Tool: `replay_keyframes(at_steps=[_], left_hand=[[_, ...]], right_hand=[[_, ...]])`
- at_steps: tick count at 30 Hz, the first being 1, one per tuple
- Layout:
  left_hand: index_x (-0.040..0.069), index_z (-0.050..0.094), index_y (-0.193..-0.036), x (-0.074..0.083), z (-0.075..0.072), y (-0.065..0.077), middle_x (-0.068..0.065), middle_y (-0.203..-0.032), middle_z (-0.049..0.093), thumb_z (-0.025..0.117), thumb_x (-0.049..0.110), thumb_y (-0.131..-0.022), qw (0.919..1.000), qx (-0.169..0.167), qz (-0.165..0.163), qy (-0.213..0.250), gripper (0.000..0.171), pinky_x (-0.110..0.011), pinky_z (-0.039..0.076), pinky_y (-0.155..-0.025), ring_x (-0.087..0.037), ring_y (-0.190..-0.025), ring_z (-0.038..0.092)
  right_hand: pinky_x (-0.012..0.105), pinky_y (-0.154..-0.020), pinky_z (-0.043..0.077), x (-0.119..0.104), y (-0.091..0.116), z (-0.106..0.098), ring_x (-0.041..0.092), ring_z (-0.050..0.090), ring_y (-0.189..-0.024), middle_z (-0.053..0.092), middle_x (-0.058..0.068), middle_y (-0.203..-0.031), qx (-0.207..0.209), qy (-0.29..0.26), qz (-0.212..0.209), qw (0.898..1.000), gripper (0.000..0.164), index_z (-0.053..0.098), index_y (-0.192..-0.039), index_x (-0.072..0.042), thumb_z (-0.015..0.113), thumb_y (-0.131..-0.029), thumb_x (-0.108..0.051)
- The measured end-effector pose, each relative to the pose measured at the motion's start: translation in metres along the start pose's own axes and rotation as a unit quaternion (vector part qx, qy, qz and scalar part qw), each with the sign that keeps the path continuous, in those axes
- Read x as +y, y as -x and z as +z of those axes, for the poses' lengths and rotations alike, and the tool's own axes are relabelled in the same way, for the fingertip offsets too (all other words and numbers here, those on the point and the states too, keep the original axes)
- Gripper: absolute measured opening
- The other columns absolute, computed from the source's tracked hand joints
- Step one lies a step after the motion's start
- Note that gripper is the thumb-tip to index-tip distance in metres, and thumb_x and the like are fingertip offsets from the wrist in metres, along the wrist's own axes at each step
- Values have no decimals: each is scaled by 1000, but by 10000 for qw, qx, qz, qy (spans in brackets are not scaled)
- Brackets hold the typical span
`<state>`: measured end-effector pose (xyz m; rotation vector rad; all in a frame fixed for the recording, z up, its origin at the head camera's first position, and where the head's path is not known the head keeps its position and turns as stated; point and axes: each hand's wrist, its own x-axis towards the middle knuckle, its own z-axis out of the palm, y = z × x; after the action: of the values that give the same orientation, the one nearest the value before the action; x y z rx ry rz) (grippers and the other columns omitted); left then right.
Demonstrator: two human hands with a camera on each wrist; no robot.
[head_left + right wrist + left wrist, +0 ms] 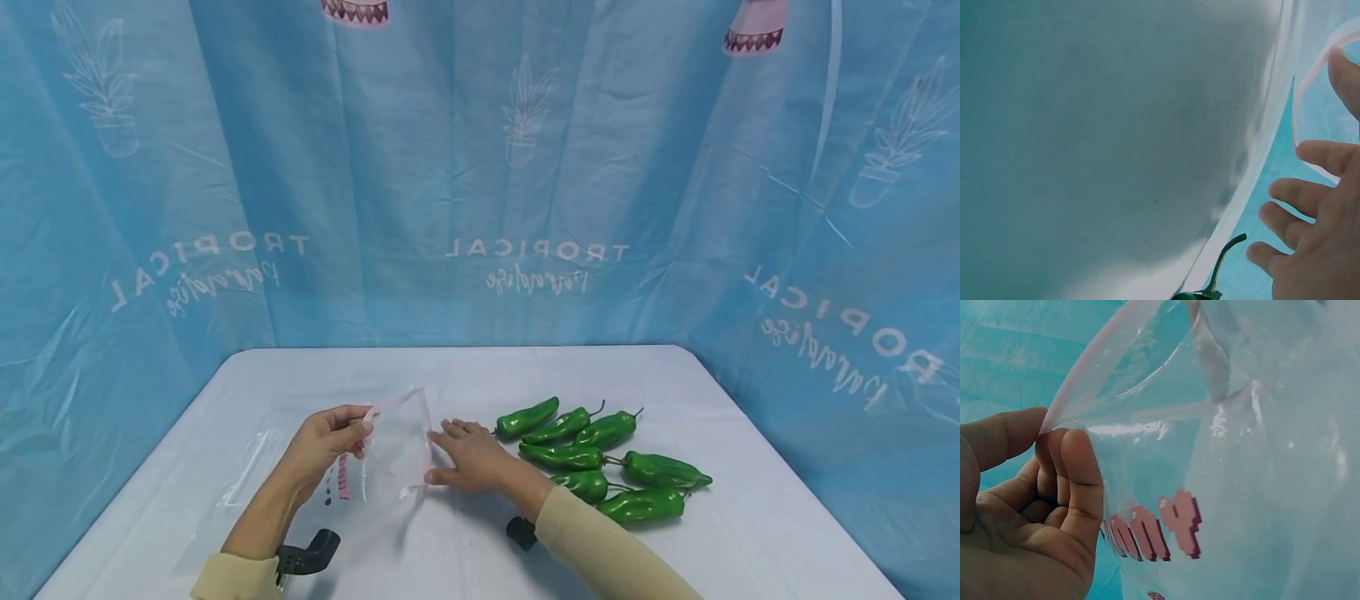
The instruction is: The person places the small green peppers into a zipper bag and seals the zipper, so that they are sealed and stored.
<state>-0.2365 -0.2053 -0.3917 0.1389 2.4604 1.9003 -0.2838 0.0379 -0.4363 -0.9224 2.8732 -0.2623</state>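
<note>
A clear plastic zip bag (396, 446) with a pale pink rim stands spread at its mouth over the left half of the table. My left hand (318, 446) pinches one side of that rim between thumb and fingers. Pink block letters (1179, 525) show on the bag's wall in the left wrist view. At the opposite side of the mouth is my right hand (480, 458), its fingers spread and the thumb and index fingertips right at the rim. Several green peppers (663, 471) lie just right of this hand; one pepper's stem (1225, 256) shows in the right wrist view.
The white table (757, 533) has blue printed curtains (480, 192) behind it and on both sides. Flat clear plastic (243, 471) lies on the table left of my left forearm. My right forearm partly covers the nearest peppers.
</note>
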Motion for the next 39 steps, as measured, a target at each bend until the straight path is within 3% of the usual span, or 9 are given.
replay_keyframes(at_steps=[11, 22, 33, 39], left_hand=[[-2, 54, -122, 0, 0, -3, -14, -99, 58, 64, 28, -89, 9998, 166, -28, -44, 45, -28, 54, -75, -14, -71, 57], [-5, 52, -125, 4, -4, -3, -9, -93, 57, 62, 23, -91, 9998, 135, 92, 67, 45, -26, 54, -75, -12, -70, 57], [-4, 53, -122, 9, -6, -2, -12, -97, 57, 62, 23, -91, 9997, 144, 106, 136, 42, -26, 53, -76, -12, -70, 57], [-6, 51, -124, 12, -6, -1, -2, -92, 56, 62, 25, -92, 9995, 143, 117, 263, 46, -24, 54, -75, -10, -71, 57]], right_hand=[[48, -112, 30, -7, 3, -8, 26, 30, -142, 33, 4, -153, 398, -169, -114, 9990, 66, 36, -145, -25, 49, -90, -58], [50, -112, 29, -6, 8, -15, 25, 29, -143, 32, 3, -154, 525, -405, -172, 9977, 66, 34, -146, -26, 48, -90, -58], [52, -113, 27, -1, 28, -26, 27, 27, -143, 31, 4, -154, 682, -772, -330, 9941, 65, 35, -146, -23, 50, -91, -54], [53, -113, 26, 3, 40, -32, 27, 26, -144, 31, 4, -154, 814, -1043, -373, 9905, 65, 35, -146, -23, 52, -90, -53]])
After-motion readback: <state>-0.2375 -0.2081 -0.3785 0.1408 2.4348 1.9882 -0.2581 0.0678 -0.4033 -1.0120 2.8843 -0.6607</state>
